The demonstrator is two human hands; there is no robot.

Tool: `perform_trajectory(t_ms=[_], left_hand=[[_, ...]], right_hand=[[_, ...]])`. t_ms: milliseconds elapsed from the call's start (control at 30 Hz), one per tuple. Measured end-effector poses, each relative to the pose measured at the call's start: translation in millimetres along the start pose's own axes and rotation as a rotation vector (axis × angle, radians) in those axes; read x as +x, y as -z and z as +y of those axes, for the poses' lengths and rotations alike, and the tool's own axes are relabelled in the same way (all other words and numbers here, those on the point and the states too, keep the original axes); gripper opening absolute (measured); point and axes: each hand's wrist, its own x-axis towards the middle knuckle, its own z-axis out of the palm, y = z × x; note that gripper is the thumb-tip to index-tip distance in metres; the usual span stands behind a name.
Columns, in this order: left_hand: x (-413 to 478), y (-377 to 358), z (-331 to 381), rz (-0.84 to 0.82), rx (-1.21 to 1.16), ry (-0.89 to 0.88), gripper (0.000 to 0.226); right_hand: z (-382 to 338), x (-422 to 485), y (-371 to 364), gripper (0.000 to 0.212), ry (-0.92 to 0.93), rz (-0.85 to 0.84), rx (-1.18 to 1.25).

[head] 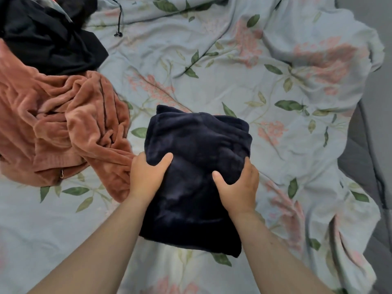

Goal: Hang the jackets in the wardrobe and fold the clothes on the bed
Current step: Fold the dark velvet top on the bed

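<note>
1. The left hand [146,177] and right hand [237,185] each grip a side of the folded navy fleece garment [197,166], thumbs on top.
2. It lies on the floral bed [233,71], beside a rust velour garment [63,128].

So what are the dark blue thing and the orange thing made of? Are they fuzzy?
The dark blue garment looks like plush fleece: matte, thick, soft folds. The orange garment looks like ribbed velour: its ridges catch a soft sheen. Both seem fuzzy; the exact fibre cannot be told.
</note>
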Motion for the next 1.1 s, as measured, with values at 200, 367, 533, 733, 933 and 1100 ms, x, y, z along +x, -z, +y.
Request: perform_trajectory(t_ms=[200,367,533,733,933,1100], left_hand=[[26,22,10,-0.434,-0.174,0.375,0.084],[17,29,17,-0.608,-0.32,0.595,0.091],[-23,42,27,-0.553,-0.523,0.603,0.077],[-87,84,71,-0.54,-0.717,0.552,0.052],[-145,145,132,-0.6,-0.999,0.549,0.046],[-197,198,183,-0.641,-1.137,0.568,0.059]], right_hand=[[-2,16,29,0.073,-0.327,-0.295,0.423],[-3,21,49,0.061,-0.522,-0.636,0.776],[-18,-2,78,0.06,-0.486,-0.568,0.855],[-72,-53,148,0.061,-0.411,-0.62,0.886],[-154,-109,225,0.072,-0.38,-0.759,0.946],[-230,-158,285,0.08,-0.304,-0.87,0.924]])
